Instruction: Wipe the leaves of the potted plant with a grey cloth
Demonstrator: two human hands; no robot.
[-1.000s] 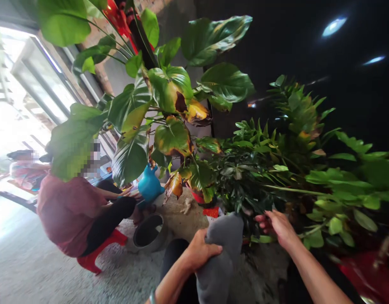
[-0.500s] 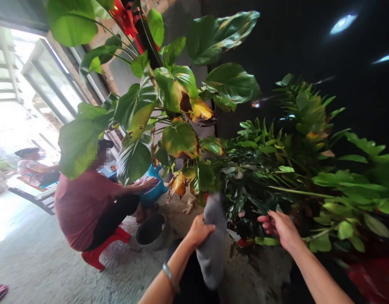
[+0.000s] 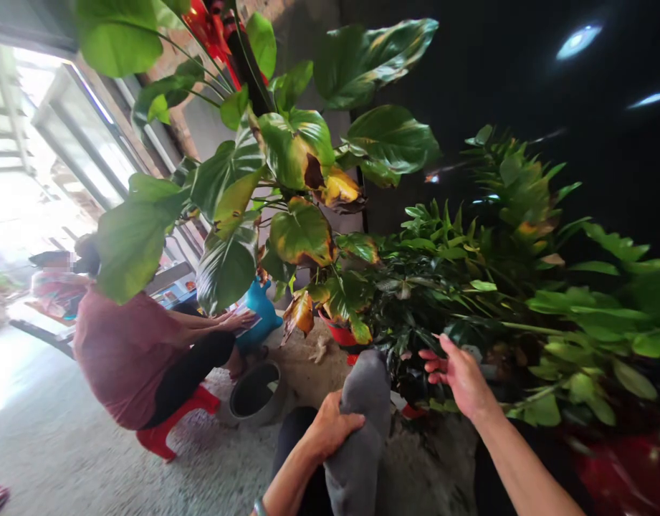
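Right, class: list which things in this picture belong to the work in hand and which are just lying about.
In hand: left hand gripping the grey cloth; right hand, fingers open, at the dark-leaved plant.
Lying about or nearby: blue watering can; metal bowl; red stool; big-leaved plant; seated person.

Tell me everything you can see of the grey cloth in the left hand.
The grey cloth is plain, soft-looking fabric, bunched into a thick upright roll. Its rounded top stands just below the dark leaves; its lower end runs off the picture's bottom edge. The left hand grips its left side, fingers curled over it. The right hand, open, is apart from it.
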